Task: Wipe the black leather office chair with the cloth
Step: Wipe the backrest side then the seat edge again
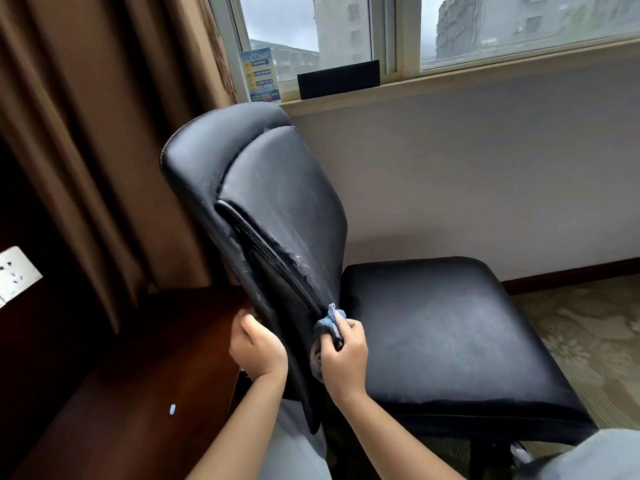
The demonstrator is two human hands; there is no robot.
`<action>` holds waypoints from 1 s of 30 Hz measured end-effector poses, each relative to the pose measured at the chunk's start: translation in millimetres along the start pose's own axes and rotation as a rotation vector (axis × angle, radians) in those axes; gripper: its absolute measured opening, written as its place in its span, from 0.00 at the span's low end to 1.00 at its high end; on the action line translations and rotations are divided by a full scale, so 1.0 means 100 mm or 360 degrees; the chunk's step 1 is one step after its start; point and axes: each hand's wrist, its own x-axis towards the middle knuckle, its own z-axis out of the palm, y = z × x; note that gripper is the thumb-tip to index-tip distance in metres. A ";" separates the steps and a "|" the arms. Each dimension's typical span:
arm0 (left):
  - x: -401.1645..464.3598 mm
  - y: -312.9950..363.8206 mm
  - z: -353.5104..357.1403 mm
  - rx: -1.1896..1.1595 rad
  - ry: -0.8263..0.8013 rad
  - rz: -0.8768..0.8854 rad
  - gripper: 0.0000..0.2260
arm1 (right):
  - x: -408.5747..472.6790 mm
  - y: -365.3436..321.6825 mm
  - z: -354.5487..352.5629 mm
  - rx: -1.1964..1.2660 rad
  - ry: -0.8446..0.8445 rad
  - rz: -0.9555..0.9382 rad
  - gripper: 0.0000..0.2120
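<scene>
Black leather office chair point(277, 209) side-on below window sill point(450, 83), backrest edge toward camera. Left hand point(256, 348) curled on backrest's rear edge, just beside dark wooden desk point(138, 393). Right hand point(344, 355) grips bunched blue cloth point(330, 322) at backrest-seat crease. Carpet point(588, 334) open beyond seat.
</scene>
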 end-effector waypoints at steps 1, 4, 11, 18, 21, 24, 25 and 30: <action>0.01 0.01 0.00 0.0009 -0.0002 -0.0002 0.27 | -0.01 0.04 -0.03 -0.0080 0.0006 -0.0008 0.08; -0.01 0.04 0.01 0.0052 -0.0032 -0.0026 0.21 | -0.08 0.19 -0.09 -0.0209 -0.0003 0.0079 0.07; 0.05 0.07 0.01 0.0207 -0.0076 -0.0127 0.17 | -0.05 -0.01 0.00 -0.0141 0.0003 -0.0071 0.11; 0.10 0.09 0.00 0.0293 -0.0089 -0.0144 0.20 | 0.22 -0.52 0.14 -0.0326 -0.0032 -0.0704 0.17; 0.18 0.14 0.01 0.0286 -0.0117 -0.0195 0.18 | 0.21 -0.37 0.06 -0.0433 -0.0019 -0.0816 0.18; 0.26 0.25 0.10 -0.0137 -0.0232 -0.0367 0.14 | 0.11 -0.09 -0.05 -0.0505 0.0029 -0.0759 0.19; 0.29 0.28 0.16 -0.0308 -0.0296 -0.0434 0.14 | 0.09 -0.04 -0.06 -0.0499 0.0036 -0.0714 0.18; 0.29 0.37 0.20 -0.0801 -0.0853 -0.0795 0.20 | 0.10 -0.18 0.04 -0.0347 0.0040 -0.0616 0.09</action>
